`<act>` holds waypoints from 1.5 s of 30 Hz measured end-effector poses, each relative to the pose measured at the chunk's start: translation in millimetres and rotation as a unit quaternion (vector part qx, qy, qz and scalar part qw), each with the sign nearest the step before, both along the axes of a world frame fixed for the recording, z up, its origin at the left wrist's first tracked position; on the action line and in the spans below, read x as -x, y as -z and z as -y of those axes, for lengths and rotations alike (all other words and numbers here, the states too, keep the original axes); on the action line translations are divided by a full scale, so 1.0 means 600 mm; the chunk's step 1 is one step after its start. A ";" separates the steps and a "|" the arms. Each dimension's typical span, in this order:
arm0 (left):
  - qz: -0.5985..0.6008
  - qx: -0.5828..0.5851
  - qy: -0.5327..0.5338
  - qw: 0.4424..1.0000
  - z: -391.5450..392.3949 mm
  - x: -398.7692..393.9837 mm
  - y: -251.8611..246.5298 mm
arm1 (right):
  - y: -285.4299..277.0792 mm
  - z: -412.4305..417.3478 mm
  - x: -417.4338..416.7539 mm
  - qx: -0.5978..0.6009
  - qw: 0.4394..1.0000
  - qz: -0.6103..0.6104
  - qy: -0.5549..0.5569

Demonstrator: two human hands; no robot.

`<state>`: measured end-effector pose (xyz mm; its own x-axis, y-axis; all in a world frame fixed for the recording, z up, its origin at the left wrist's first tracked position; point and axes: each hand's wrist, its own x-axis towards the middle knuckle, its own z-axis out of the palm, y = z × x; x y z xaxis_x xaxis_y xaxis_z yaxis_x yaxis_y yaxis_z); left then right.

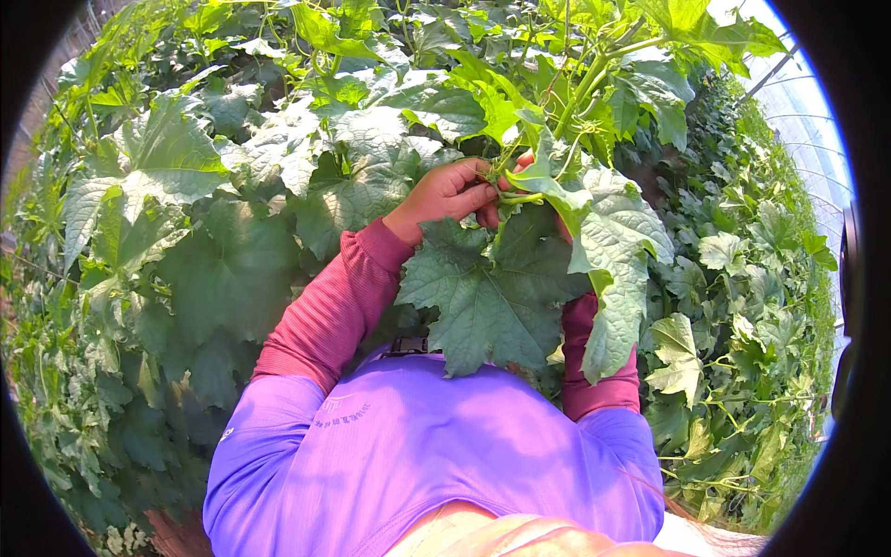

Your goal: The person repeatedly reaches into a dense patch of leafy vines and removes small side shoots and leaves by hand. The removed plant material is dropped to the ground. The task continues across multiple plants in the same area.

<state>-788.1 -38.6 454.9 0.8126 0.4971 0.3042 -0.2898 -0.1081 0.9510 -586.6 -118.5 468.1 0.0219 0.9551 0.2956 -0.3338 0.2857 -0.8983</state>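
Note:
In front of my chest, my left hand [459, 191] pinches a green stem of a climbing gourd vine [522, 199] between thumb and fingers, where thin tendrils [502, 166] gather. My right hand [523, 163] is just across from it; only some fingers show, because a large drooping leaf [616, 237] covers most of it. Whether those fingers grip the stem is hidden. Below both hands hangs a broad lobed leaf [491, 299], spread between my forearms. A thick main stem [581, 94] slants up to the right above the hands.
Dense vine foliage [230, 257] fills the left and far side. Another leafy row [738, 292] runs along the right, with a dark gap [644, 170] before it. Beyond stands a hooped greenhouse wall of clear film [807, 132]. A taut string [567, 42] hangs among the upper leaves.

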 end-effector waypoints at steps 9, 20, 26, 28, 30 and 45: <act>-0.136 -0.019 -0.193 0.972 0.002 -0.002 -0.004 | -0.015 0.009 0.007 -0.017 0.997 0.057 0.056; -0.123 -0.259 -0.192 0.939 -0.047 0.139 0.180 | -0.021 0.011 0.014 -0.023 0.994 0.071 0.075; -0.462 -0.435 -0.088 0.768 0.016 0.155 0.221 | -0.006 0.009 0.010 -0.024 0.997 0.032 0.060; -0.443 -0.465 -0.070 0.763 0.031 0.150 0.161 | 0.009 0.008 0.004 -0.022 0.998 0.014 0.051; -0.278 -0.418 -0.127 0.856 -0.010 0.119 0.099 | 0.024 0.017 0.008 -0.020 0.999 -0.003 0.043; -0.036 0.036 0.078 0.996 0.021 -0.008 -0.148 | 0.010 0.033 0.041 -0.048 0.974 0.170 0.144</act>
